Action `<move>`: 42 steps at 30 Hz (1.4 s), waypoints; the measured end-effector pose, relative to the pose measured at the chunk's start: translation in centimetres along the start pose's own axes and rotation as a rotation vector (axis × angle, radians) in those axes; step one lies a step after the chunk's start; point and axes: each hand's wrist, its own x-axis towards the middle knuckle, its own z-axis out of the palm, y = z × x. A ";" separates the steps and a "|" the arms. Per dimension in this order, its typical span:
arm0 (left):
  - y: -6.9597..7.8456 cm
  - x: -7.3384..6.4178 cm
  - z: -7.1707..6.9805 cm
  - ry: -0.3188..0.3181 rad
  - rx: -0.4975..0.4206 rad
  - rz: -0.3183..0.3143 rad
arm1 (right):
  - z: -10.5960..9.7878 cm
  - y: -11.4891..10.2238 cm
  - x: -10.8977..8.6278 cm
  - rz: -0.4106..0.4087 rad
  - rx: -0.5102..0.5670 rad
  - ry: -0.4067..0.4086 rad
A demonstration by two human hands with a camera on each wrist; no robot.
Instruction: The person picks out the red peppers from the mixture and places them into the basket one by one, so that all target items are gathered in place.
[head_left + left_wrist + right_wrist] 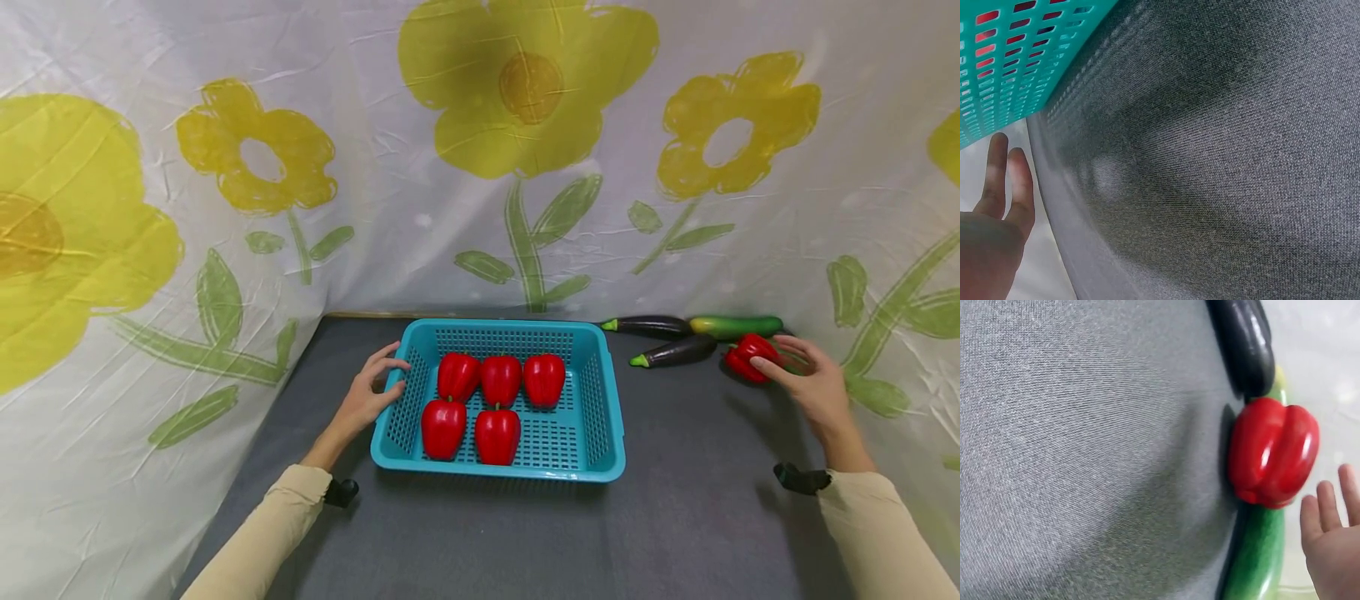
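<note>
A red bell pepper [746, 358] lies at the right of the table, in front of a green zucchini [1257, 562]. My right hand [810, 379] is beside it, thumb near the pepper's side. In the right wrist view the fingers [1329, 512] are extended, with a gap between them and the pepper. A blue plastic basket [510, 475] in the middle contains several red bell peppers [501, 381]. Beside the basket's left rim is my left hand [367, 396], thumb and fingers spread apart. Its straight fingers [1021, 187] show close to the perforated basket wall.
Two dark eggplants [678, 351] lie right of the basket, one of them against the back edge in line with the zucchini. A white sheet [390, 208] printed with yellow flowers hangs behind and along both sides of the dark grey tabletop [480, 542].
</note>
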 end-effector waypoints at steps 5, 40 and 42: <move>-1.4 0.0 0.0 0.004 0.028 0.001 | 0.4 0.8 0.4 -0.010 -0.086 0.048; -1.7 -0.1 -0.1 0.002 0.021 0.000 | 2.4 3.7 2.5 0.041 -0.209 0.101; -1.4 0.0 -0.1 0.002 0.028 0.002 | 2.4 3.6 2.6 0.046 -0.232 0.098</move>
